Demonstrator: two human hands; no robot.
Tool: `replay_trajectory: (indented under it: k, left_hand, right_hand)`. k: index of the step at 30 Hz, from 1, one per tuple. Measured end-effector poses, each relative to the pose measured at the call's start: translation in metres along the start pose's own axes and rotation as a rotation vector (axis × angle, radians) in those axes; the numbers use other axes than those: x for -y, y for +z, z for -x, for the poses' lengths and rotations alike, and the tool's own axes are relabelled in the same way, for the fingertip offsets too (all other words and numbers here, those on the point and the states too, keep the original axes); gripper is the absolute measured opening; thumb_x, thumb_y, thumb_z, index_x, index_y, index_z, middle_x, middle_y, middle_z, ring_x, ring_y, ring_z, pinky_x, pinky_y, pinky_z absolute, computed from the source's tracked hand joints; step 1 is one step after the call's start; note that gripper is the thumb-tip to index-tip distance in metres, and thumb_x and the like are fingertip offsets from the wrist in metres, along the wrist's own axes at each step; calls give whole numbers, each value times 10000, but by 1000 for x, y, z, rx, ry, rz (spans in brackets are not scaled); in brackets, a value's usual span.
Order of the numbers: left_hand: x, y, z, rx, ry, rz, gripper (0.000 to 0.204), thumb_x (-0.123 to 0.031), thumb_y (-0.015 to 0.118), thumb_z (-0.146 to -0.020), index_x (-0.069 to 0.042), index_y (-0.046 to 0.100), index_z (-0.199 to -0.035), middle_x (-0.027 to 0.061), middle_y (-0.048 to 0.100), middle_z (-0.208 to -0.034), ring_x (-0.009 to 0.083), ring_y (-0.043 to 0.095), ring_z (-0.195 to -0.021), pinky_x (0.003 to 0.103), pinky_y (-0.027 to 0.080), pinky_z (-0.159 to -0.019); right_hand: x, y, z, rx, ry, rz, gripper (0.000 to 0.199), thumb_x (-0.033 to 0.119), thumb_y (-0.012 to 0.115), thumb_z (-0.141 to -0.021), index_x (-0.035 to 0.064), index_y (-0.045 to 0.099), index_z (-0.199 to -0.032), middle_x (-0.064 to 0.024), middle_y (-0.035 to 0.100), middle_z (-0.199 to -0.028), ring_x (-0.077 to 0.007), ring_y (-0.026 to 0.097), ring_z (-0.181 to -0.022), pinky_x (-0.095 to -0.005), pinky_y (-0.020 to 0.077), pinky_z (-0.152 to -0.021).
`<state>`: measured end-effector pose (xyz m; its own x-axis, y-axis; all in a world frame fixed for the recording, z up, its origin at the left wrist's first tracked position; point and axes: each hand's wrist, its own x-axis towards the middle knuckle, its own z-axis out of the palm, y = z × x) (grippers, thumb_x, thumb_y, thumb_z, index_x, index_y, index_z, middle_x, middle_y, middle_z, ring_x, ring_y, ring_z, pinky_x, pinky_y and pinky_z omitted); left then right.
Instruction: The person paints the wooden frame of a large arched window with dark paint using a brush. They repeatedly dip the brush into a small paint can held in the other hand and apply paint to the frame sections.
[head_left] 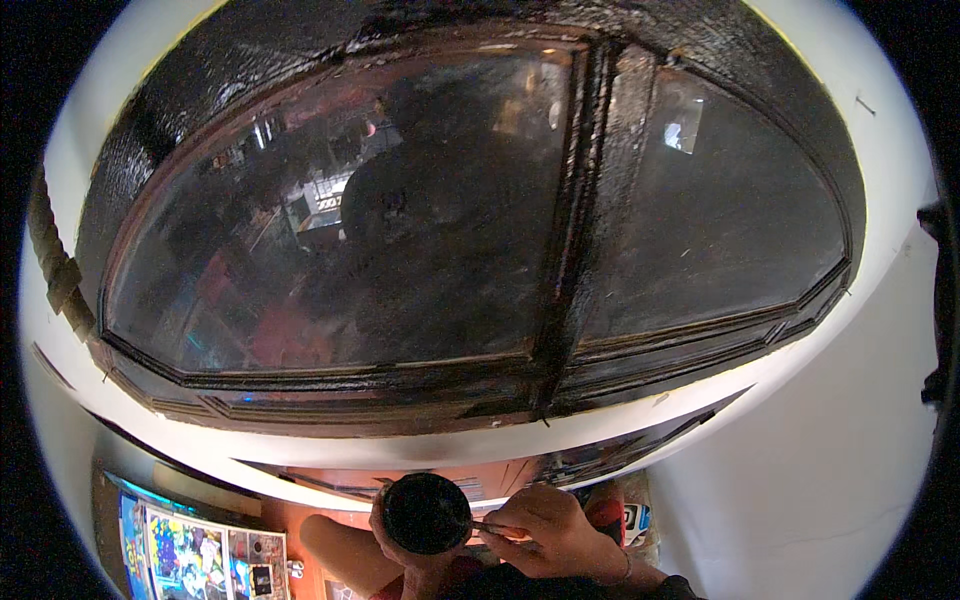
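Observation:
My left hand (392, 545) is wrapped round a round dark pot (427, 512), whose inside looks black; I cannot make out its contents. Beside the pot's right rim, my right hand (548, 525) pinches a slim paintbrush (500, 530) with an orange-brown handle. The brush's tip meets the rim, and its bristles are hidden or too dark to see. Above both hands spreads a large window with a glossy dark brown frame (575, 230). Its left pane (430, 290) and right pane (720, 230) look dark and carry reflections. Neither hand touches the window.
White wall (800, 480) surrounds the window, with a nail (866, 106) at upper right. A twisted rope-like piece (55, 250) hangs at the left. Below left stands a lit, colourful screen or display (190, 550). A red-and-white object (632, 522) lies low, right of my right hand.

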<state>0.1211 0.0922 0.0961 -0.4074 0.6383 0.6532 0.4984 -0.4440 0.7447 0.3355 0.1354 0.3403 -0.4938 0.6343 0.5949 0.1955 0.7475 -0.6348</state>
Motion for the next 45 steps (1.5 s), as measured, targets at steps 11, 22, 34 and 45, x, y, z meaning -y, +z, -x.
replay_trajectory:
  k: [11, 22, 34, 45]
  left_hand:
    - [-52, 2, -33, 54, -70, 83, 1186, -311, 990, -517, -29, 340, -1468, 185, 599, -1312, 336, 598, -1205, 479, 489, -1046]
    - [-84, -6, -51, -65, 15, -22, 1177, -182, 972, -578, 6, 260, -1496, 249, 502, -1417, 369, 546, -1273, 479, 468, -1089]
    - [-73, -4, -56, -30, -24, -17, 1162, -263, 979, -551, -7, 307, -1463, 225, 538, -1376, 353, 569, -1244, 479, 469, -1083]
    - [-67, -5, -57, -10, -49, 12, 1153, -338, 986, -526, -18, 351, -1433, 203, 572, -1339, 337, 589, -1218, 480, 469, -1077]
  right_hand:
    - [-3, 9, 7, -13, 32, 5, 348, 163, 762, -844, 39, 633, -1142, -154, 695, -946, -348, 688, -839, -443, 562, -754]
    - [1, 10, -2, -109, -131, 13, 144, 95, 743, -829, 42, 634, -906, -112, 649, -839, -307, 637, -755, -417, 507, -665]
    - [-1, 12, 0, -110, -148, 47, 131, 135, 731, -868, 46, 649, -917, -107, 638, -822, -311, 624, -731, -415, 503, -659]
    - [-9, 21, 1, -37, -195, 66, 170, 202, 705, -913, 45, 666, -965, -112, 638, -846, -313, 616, -750, -432, 498, -672]
